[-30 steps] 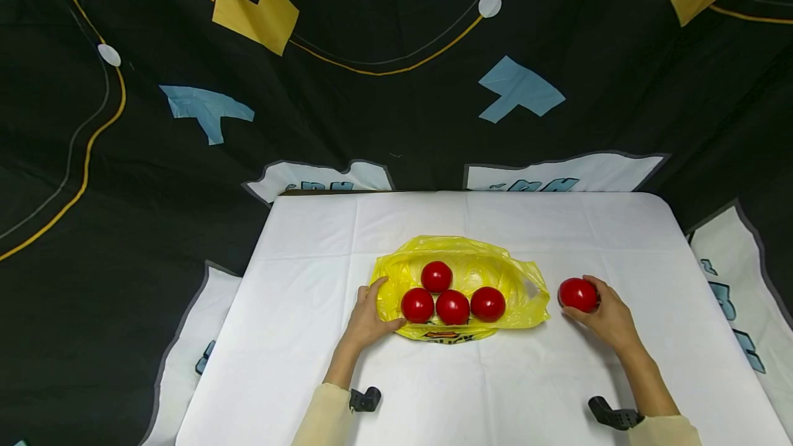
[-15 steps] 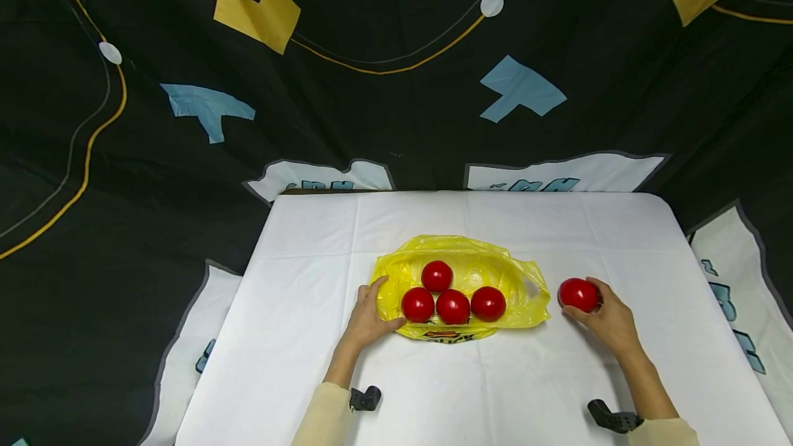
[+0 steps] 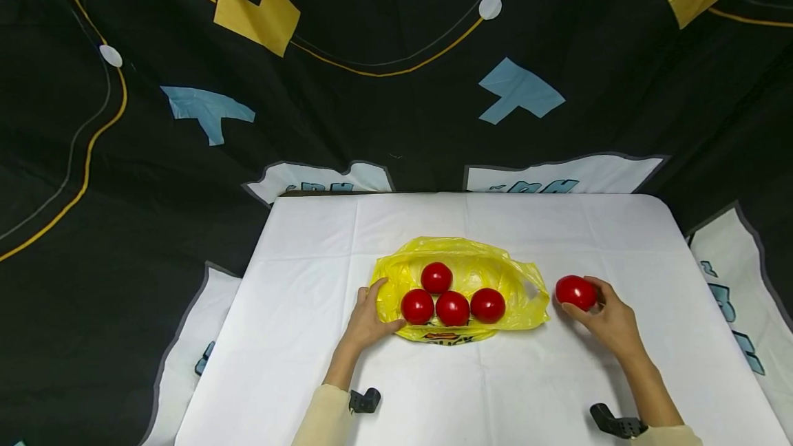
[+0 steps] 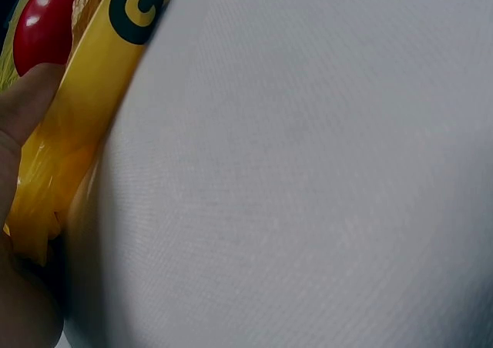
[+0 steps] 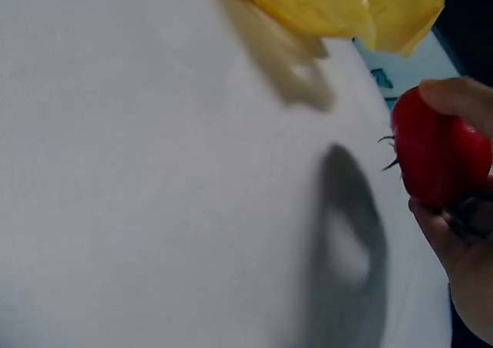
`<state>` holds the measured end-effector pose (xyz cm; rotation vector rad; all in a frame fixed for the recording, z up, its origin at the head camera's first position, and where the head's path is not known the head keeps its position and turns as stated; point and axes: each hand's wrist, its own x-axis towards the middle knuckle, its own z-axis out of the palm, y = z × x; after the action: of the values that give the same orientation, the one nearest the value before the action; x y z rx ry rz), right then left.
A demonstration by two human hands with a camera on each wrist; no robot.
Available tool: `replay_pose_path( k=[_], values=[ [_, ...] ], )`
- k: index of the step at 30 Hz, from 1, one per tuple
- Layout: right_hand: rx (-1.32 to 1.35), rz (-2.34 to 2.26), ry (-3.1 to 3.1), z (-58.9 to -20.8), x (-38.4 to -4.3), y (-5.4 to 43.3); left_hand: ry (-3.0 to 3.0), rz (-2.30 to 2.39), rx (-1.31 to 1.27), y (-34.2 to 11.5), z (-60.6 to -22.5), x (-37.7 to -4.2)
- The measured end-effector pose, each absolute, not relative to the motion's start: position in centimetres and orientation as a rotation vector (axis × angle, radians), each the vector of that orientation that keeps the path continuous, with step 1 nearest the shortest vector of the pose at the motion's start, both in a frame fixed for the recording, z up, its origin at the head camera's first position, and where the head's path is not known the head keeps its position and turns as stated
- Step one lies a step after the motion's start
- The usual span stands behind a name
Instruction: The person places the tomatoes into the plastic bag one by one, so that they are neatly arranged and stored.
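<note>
A yellow plastic bag (image 3: 483, 263) lies spread with its mouth facing up, several red tomatoes (image 3: 453, 308) grouped inside it. At the bag's left end my left hand (image 3: 367, 319) grips the edge, thumb at the front rim; in the left wrist view the thumb (image 4: 32, 94) presses on the plastic beside one tomato. To the right of the bag, my right hand (image 3: 613, 322) holds a single tomato (image 3: 575, 292) between thumb and fingers. That held tomato shows leafy stem bits (image 5: 391, 152) in the right wrist view, and a shadow falls on the cloth below it.
A white cloth (image 3: 471, 391) covers the table under everything. Behind its far edge hangs a dark backdrop (image 3: 384, 122) with yellow and blue shapes. Both wrists wear small black devices (image 3: 365, 400).
My right hand has shifted the held tomato slightly left, toward the bag, in the last half second. My left hand and the bag stay where they were.
</note>
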<state>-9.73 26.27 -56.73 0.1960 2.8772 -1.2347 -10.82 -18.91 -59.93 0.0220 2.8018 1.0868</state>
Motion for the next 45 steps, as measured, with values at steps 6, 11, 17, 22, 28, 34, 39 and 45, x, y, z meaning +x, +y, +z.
replay_pose_path(
  k=[6, 11, 17, 22, 28, 34, 39, 45],
  values=[
    [0.136, -1.234, 2.935, -55.4, -10.0, 25.3, 2.805, 1.084, 0.021, -19.0, -60.0, -10.8],
    [0.094, -1.323, 2.88, -53.6, -10.1, 24.2, 2.802, 1.096, 0.036, -19.0, -60.0, -10.8],
    [0.01, -1.347, 2.907, -52.0, -10.0, 23.0, 2.803, 1.091, 0.025, -19.0, -60.0, -10.8],
    [-0.085, -1.379, 2.909, -51.2, -10.1, 22.2, 2.797, 1.087, 0.015, -19.0, -60.0, -10.8],
    [-0.17, -1.415, 2.915, -50.3, -10.3, 20.9, 2.796, 1.08, 0.017, -19.0, -60.0, -10.8],
    [-0.261, -1.452, 2.892, -50.0, -10.6, 19.5, 2.796, 1.078, 0.01, -19.0, -60.0, -10.9],
    [-0.319, -1.466, 2.855, -50.3, -10.9, 18.1, 2.799, 1.078, 0.016, -19.0, -60.1, -10.9],
    [-0.357, -1.446, 2.815, -51.2, -11.5, 16.4, 2.805, 1.079, 0.02, -19.0, -60.2, -10.9]
  ],
)
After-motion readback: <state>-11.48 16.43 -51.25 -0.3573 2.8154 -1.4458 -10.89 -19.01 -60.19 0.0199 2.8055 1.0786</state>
